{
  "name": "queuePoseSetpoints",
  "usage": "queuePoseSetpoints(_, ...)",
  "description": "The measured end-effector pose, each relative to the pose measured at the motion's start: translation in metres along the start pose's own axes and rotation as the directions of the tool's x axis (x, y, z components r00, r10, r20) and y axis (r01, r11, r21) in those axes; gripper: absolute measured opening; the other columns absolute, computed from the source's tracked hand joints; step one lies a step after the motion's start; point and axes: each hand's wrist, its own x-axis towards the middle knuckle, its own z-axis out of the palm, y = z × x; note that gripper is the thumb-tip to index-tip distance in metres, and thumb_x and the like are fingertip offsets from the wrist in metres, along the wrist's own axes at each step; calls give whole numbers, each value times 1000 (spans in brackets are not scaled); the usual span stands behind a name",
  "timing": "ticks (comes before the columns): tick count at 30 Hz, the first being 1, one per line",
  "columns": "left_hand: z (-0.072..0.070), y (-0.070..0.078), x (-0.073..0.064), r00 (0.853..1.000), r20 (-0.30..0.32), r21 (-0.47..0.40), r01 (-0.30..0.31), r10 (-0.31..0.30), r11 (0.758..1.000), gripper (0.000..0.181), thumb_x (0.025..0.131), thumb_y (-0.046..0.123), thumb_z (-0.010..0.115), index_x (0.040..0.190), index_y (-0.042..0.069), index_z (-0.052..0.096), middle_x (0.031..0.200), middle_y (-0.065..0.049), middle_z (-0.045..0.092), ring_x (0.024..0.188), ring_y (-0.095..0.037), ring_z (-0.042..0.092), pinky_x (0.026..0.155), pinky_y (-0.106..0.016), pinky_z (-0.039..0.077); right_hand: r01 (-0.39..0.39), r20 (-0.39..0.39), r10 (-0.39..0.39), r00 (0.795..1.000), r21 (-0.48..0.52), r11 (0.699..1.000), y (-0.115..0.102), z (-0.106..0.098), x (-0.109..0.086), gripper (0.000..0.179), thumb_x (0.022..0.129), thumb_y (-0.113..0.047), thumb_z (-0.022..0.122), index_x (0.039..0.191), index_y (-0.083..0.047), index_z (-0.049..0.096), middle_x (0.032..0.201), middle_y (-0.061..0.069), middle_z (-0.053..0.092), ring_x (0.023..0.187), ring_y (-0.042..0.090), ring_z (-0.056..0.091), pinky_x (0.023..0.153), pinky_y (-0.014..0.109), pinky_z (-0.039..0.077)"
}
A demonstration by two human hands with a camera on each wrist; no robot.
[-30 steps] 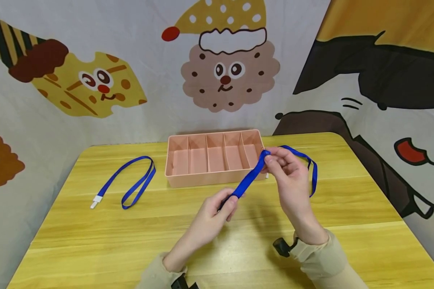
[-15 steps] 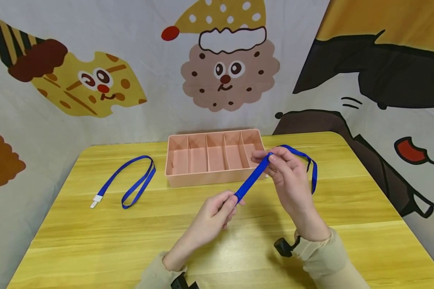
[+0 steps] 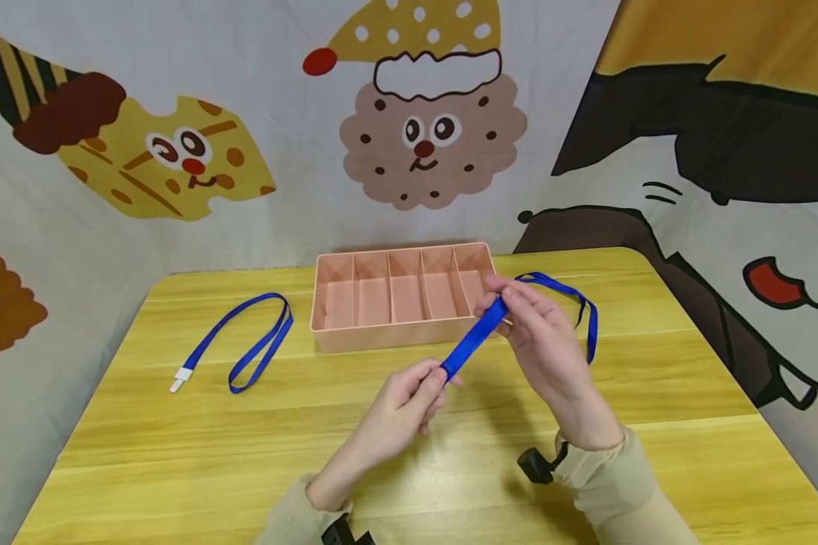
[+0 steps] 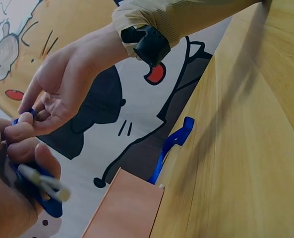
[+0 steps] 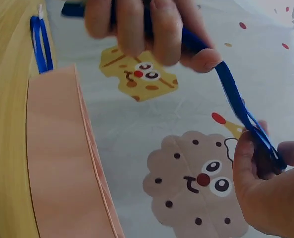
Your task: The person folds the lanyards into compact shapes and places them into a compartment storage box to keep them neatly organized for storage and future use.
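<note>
Over the tabletop (image 3: 218,454), near its middle: a blue strap (image 3: 476,339) hangs in the air between two hands, slanting from 7 o'clock up to 1 o'clock.
Left hand (image 3: 402,401): at the 7 o'clock end, thumb and fingers grasping the strap.
Right hand (image 3: 548,344): at the 1 o'clock end, thumb and fingers pinching the strap.
Pale piece (image 4: 45,183): beside the left hand in the left wrist view, next to a fold of blue; too blurred to name.
Pink tray (image 3: 395,337): toward 12 o'clock on the tabletop, four dividers making five compartments in a row; its 4 o'clock corner is hidden behind the right hand.
Clipped lanyard (image 3: 207,337): blue, lying curved between 8 and 9 o'clock from the tray, its white clip (image 3: 182,374) pointing to 7 o'clock.
Other blue band (image 3: 592,333): on the tabletop at 3 o'clock from the tray, partly behind the right hand.
Sleeves (image 3: 610,481): beige, a black device (image 3: 537,465) at each wrist.
Backdrop (image 3: 293,235): pale cloth with a cartoon biscuit (image 3: 436,170) at 12 o'clock.
</note>
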Motion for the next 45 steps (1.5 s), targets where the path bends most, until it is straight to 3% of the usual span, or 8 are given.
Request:
queuePoseSetpoints(6, -1, -2, 0, 998, -32, 10, -49, 49, 999, 28, 114, 14, 42, 125, -5, 59, 68, -4, 43, 53, 0, 37, 47, -19, 32, 3, -88, -22, 996, -217, 976, 0, -1, 0, 26, 112, -23, 51, 121, -24, 76, 110, -12, 77, 103, 7, 72, 90, 25, 59)
queuePoseSetpoints(11, 0, -2, 1, 998, -21, -24, -53, 52, 998, 29, 113, 15, 45, 114, -6, 64, 80, -25, 64, 67, -1, 59, 63, -21, 57, 24, -110, -60, 992, -301, 953, -2, 0, -1, 27, 111, -20, 52, 127, -16, 74, 110, -7, 71, 93, 7, 65, 81, 22, 61)
queuePoseSetpoints(14, 0, -1, 2, 998, -4, -30, -65, 64, 997, 30, 113, 15, 46, 115, -7, 67, 89, -29, 68, 75, -1, 64, 72, -24, 61, 77, -104, -110, 988, -279, 957, -2, 1, -1, 26, 110, -15, 55, 126, -11, 75, 106, -7, 73, 89, 6, 66, 78, 21, 61)
queuePoseSetpoints(19, 1, 0, 2, 997, 14, -15, -75, 75, 997, 35, 114, 14, 44, 123, -9, 67, 78, -23, 57, 66, -1, 53, 60, -19, 49, 135, -75, -149, 986, -168, 976, -2, 1, -1, 24, 109, -9, 54, 113, -13, 78, 105, -5, 76, 88, 5, 69, 78, 20, 60)
queuePoseSetpoints(22, 0, 0, 1, 998, 20, -15, -63, 63, 998, 36, 114, 15, 44, 124, -9, 68, 76, -20, 52, 64, -2, 49, 58, -18, 45, 140, -42, -148, 988, -148, 979, -1, 1, -1, 27, 111, -10, 51, 109, -15, 77, 106, -5, 77, 96, 7, 72, 83, 21, 61)
queuePoseSetpoints(33, 0, -1, 2, 998, -53, 50, 29, -27, 998, 35, 113, 20, 46, 121, -2, 72, 75, 0, 46, 63, -2, 43, 58, -18, 46, 155, -60, -165, 984, -153, 976, -1, 0, -1, 25, 109, -11, 54, 109, -13, 79, 101, -8, 79, 92, 4, 72, 83, 18, 60)
queuePoseSetpoints(39, -3, 1, 2, 992, -122, 56, 44, -37, 997, 34, 113, 21, 46, 115, -2, 71, 77, -1, 46, 63, -4, 43, 56, -18, 42, 137, -57, -154, 986, -235, 962, 0, -2, 0, 24, 110, -14, 54, 109, -14, 78, 101, -9, 77, 88, 5, 72, 78, 22, 62)
queuePoseSetpoints(45, -4, 4, 2, 983, -181, 51, 35, -25, 998, 28, 112, 14, 47, 116, -3, 69, 77, -4, 48, 64, -3, 43, 57, -16, 39, 126, -71, -166, 984, -386, 914, 3, -8, 2, 30, 109, -12, 56, 123, 10, 70, 106, -12, 77, 76, 3, 69, 70, 20, 63)
